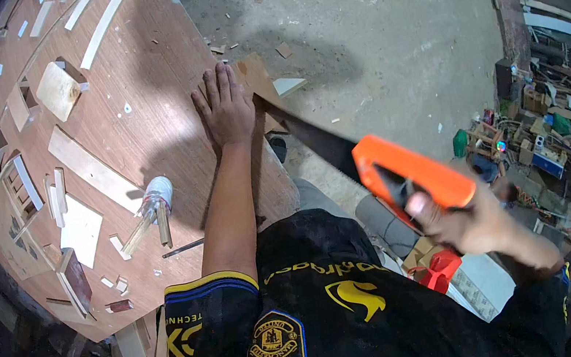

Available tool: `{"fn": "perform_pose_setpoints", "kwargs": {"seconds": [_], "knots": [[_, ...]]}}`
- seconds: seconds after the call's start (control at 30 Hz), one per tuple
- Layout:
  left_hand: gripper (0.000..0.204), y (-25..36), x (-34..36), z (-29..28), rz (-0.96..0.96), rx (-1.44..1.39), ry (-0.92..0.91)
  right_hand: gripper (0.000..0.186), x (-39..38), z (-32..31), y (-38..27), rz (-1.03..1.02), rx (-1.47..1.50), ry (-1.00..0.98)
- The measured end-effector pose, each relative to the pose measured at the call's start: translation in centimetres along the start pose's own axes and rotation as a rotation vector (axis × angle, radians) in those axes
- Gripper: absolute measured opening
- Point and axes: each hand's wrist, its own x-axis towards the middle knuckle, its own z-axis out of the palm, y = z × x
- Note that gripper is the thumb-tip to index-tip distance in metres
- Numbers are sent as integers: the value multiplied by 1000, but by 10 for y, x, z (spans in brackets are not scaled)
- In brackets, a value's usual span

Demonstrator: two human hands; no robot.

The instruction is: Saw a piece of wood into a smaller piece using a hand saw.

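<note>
Left hand (pixel 226 117) flat, fingers out, pinning the board (pixel 257 75), grasping nothing | right hand (pixel 473 221) wrapped round the saw (pixel 369 155) by its handle | board's at the table (pixel 169 114) edge, partly overhanging | imo long easy strokes, firm palm, fingers well clear of the saw

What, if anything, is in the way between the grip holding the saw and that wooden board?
Nothing visible. From the right grip, the handsaw's blade reaches the wooden board overhanging the table unobstructed; the left grip lies flat to one side.
</note>
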Motion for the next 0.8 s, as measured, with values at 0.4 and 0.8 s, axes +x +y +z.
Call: {"fn": "perform_pose_setpoints", "kwargs": {"seconds": [0.4,0.8], "knots": [[56,-5,-1,2,-2,19,-14,29,10,5,4,-34,175,-19],[54,-9,-2,1,-26,-34,-23,30,9,-8,13,105,206,16]]}}
